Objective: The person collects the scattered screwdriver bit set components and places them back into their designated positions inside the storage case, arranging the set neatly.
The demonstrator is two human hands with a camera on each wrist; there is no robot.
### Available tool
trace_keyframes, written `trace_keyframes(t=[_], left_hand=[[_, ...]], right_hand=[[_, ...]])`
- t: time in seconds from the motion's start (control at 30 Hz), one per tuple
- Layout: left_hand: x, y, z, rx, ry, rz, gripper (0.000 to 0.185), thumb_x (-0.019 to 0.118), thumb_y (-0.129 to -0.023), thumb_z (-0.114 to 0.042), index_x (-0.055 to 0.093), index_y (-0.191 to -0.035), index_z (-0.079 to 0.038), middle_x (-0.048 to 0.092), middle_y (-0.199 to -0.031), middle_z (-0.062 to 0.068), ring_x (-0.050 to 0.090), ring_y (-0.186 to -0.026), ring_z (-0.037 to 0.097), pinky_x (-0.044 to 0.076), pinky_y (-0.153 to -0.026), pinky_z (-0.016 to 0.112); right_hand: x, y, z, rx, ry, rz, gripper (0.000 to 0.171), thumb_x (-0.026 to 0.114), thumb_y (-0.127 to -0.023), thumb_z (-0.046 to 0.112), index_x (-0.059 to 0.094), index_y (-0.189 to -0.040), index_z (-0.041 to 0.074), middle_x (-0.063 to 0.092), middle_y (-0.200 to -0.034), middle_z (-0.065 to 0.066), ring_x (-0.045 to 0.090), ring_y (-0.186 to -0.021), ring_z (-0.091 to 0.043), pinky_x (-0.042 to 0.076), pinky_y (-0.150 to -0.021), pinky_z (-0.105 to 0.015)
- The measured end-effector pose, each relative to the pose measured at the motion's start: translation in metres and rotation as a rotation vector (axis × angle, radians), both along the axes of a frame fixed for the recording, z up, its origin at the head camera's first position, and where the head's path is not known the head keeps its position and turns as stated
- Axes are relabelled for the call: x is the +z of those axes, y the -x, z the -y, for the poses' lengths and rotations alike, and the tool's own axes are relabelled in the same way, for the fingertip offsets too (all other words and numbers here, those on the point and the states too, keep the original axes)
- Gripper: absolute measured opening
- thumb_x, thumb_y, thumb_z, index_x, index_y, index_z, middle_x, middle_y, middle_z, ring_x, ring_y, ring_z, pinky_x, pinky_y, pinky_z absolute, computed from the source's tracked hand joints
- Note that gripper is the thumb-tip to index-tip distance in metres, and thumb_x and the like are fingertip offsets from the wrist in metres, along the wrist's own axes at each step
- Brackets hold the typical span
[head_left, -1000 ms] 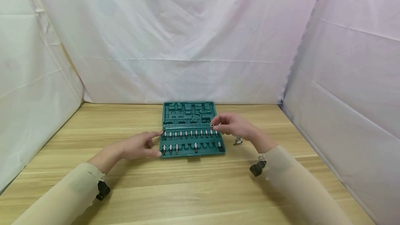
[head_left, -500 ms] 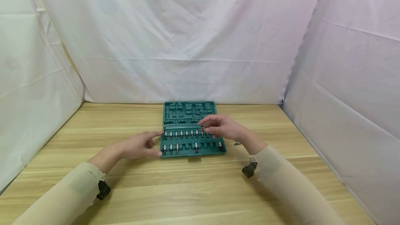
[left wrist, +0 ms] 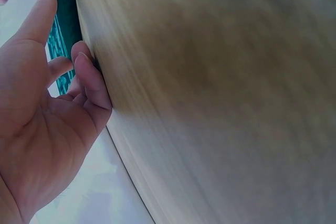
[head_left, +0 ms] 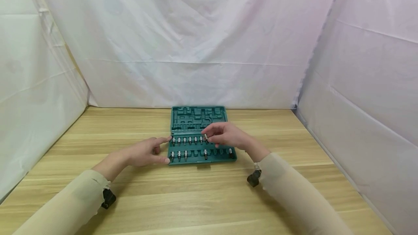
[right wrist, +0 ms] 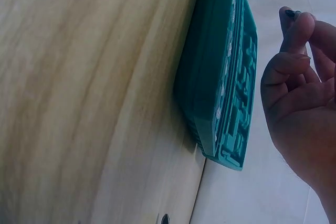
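An open green tool case [head_left: 197, 118] lies flat on the wooden table [head_left: 209, 198]; its near half holds two rows of small metal bits [head_left: 189, 140]. My left hand [head_left: 166, 150] rests against the case's left edge, index finger straight along the upper corner and thumb at the front corner. In the left wrist view the left hand [left wrist: 58, 61] has its fingers against the table beside the green case [left wrist: 62, 19]. My right hand [head_left: 206, 137] hovers over the upper row near its middle and pinches a small metal bit [head_left: 205, 136] between thumb and fingertips. The right wrist view shows the right hand [right wrist: 294, 22] beside the case [right wrist: 226, 77].
White cloth walls [head_left: 196, 39] close in the table at the back and on both sides. A small dark object [right wrist: 164, 217] lies on the table to the right of the case. Bare wood stretches in front of the case.
My right hand has carried the pinched bit leftward, from the right end of the upper row to about its middle. The left hand and the case have stayed put.
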State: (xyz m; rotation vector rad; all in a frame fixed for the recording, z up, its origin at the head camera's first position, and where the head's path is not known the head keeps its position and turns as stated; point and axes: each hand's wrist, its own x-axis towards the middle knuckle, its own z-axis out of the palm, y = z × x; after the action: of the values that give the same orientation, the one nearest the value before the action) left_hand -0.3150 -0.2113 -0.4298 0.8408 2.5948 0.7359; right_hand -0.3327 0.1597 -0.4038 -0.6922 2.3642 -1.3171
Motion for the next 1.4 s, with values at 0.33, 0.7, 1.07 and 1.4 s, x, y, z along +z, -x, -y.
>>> trace_keyframes(t=[0.33, 0.7, 1.07, 1.4], left_hand=[[-0.001, 0.001, 0.0, 0.011, 0.016, 0.006, 0.096, 0.077, -0.101, -0.053, 0.029, -0.176, -0.015, 0.057, -0.111, 0.007, 0.052, -0.098, 0.02, 0.045, -0.085, 0.04], [0.001, 0.0, 0.0, 0.019, 0.014, 0.016, 0.095, 0.078, -0.101, -0.052, 0.03, -0.175, -0.014, 0.057, -0.11, 0.007, 0.052, -0.097, 0.02, 0.045, -0.084, 0.04], [0.0, 0.001, -0.001, 0.022, 0.01, 0.017, 0.095, 0.078, -0.101, -0.052, 0.032, -0.175, -0.014, 0.058, -0.112, 0.008, 0.054, -0.098, 0.02, 0.047, -0.086, 0.039], [0.001, -0.001, 0.0, 0.019, 0.015, 0.017, 0.094, 0.078, -0.102, -0.051, 0.031, -0.175, -0.014, 0.059, -0.114, 0.009, 0.056, -0.099, 0.021, 0.048, -0.088, 0.041]], right_hand=[[-0.009, 0.006, 0.012, 0.021, -0.024, -0.044, 0.035, 0.077, -0.105, 0.02, 0.073, -0.137, 0.007, 0.077, -0.12, -0.005, 0.071, -0.102, -0.033, 0.06, -0.079, -0.035], [-0.013, 0.007, 0.034, 0.079, -0.122, -0.045, 0.018, 0.081, -0.102, 0.02, 0.078, -0.117, 0.011, 0.081, -0.107, 0.0, 0.073, -0.091, -0.016, 0.06, -0.078, -0.034], [-0.015, 0.011, 0.051, 0.151, -0.283, -0.129, 0.012, 0.079, -0.104, 0.021, 0.083, -0.116, 0.02, 0.077, -0.106, 0.004, 0.069, -0.095, -0.009, 0.057, -0.087, -0.03], [-0.019, 0.015, 0.053, 0.18, -0.31, -0.159, 0.016, 0.077, -0.105, 0.018, 0.084, -0.119, 0.021, 0.076, -0.102, 0.005, 0.067, -0.089, -0.009, 0.055, -0.081, -0.029]])
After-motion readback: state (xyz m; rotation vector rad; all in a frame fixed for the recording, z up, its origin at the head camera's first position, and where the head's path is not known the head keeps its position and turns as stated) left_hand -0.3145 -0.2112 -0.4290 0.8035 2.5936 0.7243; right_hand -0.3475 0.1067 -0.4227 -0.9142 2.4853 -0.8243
